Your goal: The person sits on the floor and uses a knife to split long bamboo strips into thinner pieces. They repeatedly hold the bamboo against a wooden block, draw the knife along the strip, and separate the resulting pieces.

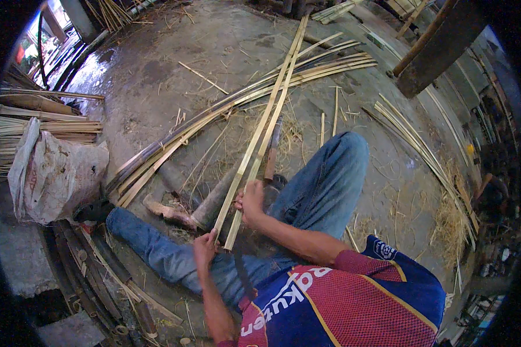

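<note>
Two long, pale split bamboo strips (266, 118) run side by side from my lap toward the far floor. My left hand (204, 247) pinches the near end of the left strip. Closed around the right strip, a short way up from its near end, is my right hand (250, 201). A dark flat thing (242, 270) lies over my lap below the strips; its kind is unclear. Between my legs, partly behind the strips, are a grey round pole (217, 199) and a brown wooden piece (171, 213).
A bundle of bamboo strips (208, 115) lies across the floor ahead, with another bundle (425, 153) at right. At left, a whitish sack (63, 173) stands by stacked strips (69, 127). Dark poles (87, 277) lie lower left. A thick post (437, 49) rises far right.
</note>
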Available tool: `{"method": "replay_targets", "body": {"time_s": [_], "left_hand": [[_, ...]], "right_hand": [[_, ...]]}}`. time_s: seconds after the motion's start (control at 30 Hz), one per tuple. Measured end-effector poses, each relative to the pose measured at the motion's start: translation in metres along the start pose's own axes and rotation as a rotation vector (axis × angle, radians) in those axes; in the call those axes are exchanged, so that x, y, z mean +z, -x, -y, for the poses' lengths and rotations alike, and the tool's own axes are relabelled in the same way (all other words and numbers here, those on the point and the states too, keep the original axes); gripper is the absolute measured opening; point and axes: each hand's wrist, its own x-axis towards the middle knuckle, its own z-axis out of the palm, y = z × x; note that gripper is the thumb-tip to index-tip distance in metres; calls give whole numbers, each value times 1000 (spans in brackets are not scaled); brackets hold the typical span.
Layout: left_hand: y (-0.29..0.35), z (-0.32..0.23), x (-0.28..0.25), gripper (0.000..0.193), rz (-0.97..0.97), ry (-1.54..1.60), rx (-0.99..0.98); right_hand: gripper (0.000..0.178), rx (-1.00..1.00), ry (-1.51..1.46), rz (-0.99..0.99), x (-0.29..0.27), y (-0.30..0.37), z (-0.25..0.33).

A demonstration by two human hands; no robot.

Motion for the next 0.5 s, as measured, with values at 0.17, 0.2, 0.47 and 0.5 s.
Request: {"method": "replay_targets", "body": {"time_s": [0.17,0.2,0.47,0.5], "left_hand": [[3,-8,0,63,-27,-102,-46],[6,-10,-1,64,-40,-119,-61],[-7,3,-13,72,163,242,-140],[-10,23,-15,78,146,315,-194]], "right_hand": [[17,-67,24,50,7,18,9],[18,-89,25,81,14,26,13],[18,228,253,99,-31,-19,-34],[18,238,317,143,-29,-18,-37]]}}
